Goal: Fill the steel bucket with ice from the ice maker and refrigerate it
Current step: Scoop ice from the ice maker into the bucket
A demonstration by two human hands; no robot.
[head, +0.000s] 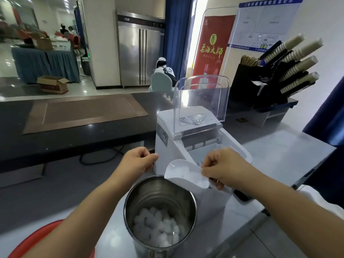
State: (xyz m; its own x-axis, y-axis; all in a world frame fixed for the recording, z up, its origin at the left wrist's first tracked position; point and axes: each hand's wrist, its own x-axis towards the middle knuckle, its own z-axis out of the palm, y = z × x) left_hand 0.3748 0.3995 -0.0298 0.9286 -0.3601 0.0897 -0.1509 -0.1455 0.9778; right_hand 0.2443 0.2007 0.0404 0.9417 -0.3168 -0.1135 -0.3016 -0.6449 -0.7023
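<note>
The steel bucket [160, 198] stands on the counter in front of me, its bottom covered with ice cubes [158, 228]. Just behind it is the white ice maker [163, 133] with its clear lid [202, 97] raised. My right hand [221, 168] grips a white scoop [184, 174] loaded with ice, held tilted just above the bucket's far rim. My left hand [138, 161] is curled into a fist against the ice maker's front left corner, with nothing visible in it. A tall steel refrigerator [139, 53] stands across the room.
A dark bar counter [74, 127] with a brown mat runs behind the ice maker. A black rack of stacked paper cups [275, 71] stands at back right. A red round object [37, 239] is at lower left. A seated person [163, 71] is beyond the counter.
</note>
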